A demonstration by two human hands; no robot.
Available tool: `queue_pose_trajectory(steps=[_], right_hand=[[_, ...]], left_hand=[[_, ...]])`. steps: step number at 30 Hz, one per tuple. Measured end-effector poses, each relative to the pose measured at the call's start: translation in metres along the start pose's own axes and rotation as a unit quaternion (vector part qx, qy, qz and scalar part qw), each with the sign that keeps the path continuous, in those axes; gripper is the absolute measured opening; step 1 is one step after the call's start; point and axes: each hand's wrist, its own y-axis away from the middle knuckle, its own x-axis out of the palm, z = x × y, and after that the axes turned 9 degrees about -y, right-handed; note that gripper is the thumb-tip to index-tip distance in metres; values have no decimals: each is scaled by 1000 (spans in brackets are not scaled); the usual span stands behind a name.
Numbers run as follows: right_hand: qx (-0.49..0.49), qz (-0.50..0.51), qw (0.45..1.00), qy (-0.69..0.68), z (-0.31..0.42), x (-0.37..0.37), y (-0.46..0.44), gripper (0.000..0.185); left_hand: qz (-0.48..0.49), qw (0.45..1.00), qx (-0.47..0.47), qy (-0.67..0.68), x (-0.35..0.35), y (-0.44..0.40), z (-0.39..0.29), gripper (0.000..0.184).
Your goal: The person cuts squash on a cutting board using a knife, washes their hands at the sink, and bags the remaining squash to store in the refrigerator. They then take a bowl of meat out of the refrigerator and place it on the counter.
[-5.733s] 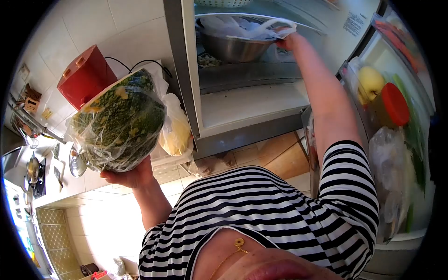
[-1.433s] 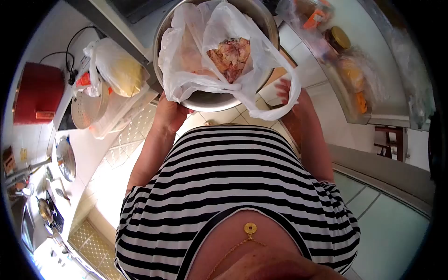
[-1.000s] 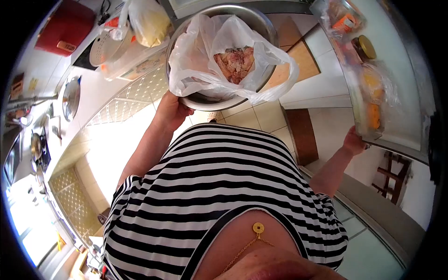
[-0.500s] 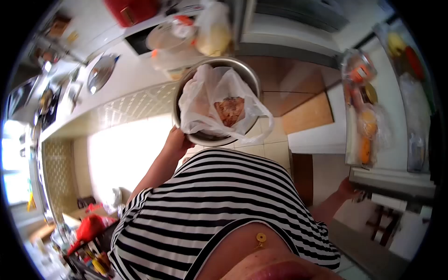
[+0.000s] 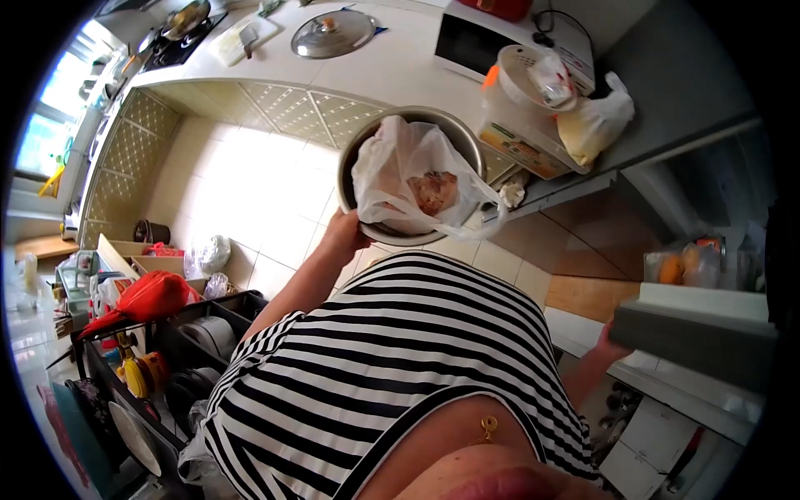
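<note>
My left hand (image 5: 343, 236) is closed on the rim of a round metal pot (image 5: 473, 137), holding it up in front of my body. Inside the pot lies a white plastic bag (image 5: 387, 171), its handles hanging over the right side. Reddish-brown meat (image 5: 434, 192) shows through the bag's opening. Far to the right, my right hand (image 5: 612, 340) grips the edge of the refrigerator door (image 5: 700, 337), with its fingertips partly hidden. Bagged orange items (image 5: 673, 268) show on the door's inner shelf.
The counter behind holds a pot lid (image 5: 333, 33), a knife on a cutting board (image 5: 242, 37) and a microwave (image 5: 467, 50). A plastic basket (image 5: 517, 75) and a tied bag (image 5: 593, 125) stand nearer. A black rack (image 5: 175, 350) with pans is at my left.
The refrigerator door has swung further shut with my right hand on it. My view has turned toward the counter and left side. The pot stays in my left hand.
</note>
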Motion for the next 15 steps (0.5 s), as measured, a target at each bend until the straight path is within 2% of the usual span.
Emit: queue_pose_trajectory(steps=[3,5,8,10,12,14,15], right_hand=[[4,65,997,-31,-52,43,-9,49],[48,136,986,-85,-81,44,-25,41],[208,212,953,-59,-123,-42,-123,34],[293,227,929,11,-175,-23,-78,30],[338,83,909,230,-232,43,7,29],[404,81,854,317,-282,85,63,27],[443,117,822,339,-302,98,77,26]], left_hand=[[-37,999,11,13,-44,-5,-10,24],[-43,999,19,22,-73,-14,-16,24],[-66,996,20,48,-105,-32,-23,23],[-68,997,8,47,-117,-44,-32,23],[-82,995,-3,59,-122,-63,-39,23],[-88,995,-11,52,-123,-84,-47,24],[-89,995,-15,49,-122,-96,-53,24]])
